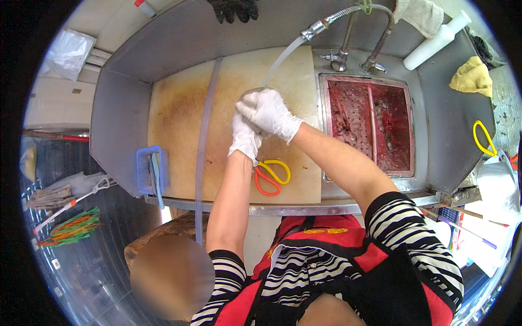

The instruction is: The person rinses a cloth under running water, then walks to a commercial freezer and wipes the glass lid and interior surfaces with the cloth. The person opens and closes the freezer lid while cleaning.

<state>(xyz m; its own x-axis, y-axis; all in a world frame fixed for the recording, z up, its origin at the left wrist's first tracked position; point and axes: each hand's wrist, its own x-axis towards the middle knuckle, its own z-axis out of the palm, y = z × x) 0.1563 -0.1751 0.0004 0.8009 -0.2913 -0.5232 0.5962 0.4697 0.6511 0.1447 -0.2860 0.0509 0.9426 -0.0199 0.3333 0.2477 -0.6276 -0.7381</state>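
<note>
Both my hands wear thin white gloves and are pressed together above a large, stained cutting board [175,122]. My right hand [271,112] is curled over the fingers of my left hand [246,136]. A greyish edge shows at the top of the hands, but what lies between them is hidden. What looks like a stream of water [281,59] runs down onto them from the metal spout [314,30] of a flexible faucet. Just below my left wrist lie scissors [273,175] with one yellow and one red handle loop; their blades are mostly hidden.
To the right is a sink [369,126] with red-stained contents. A translucent strip [206,122] crosses the board. At its left edge sits a blue plastic basket [140,171] holding long tools. A white bottle [432,45], a yellow cloth [472,77] and a black glove [234,10] line the rim.
</note>
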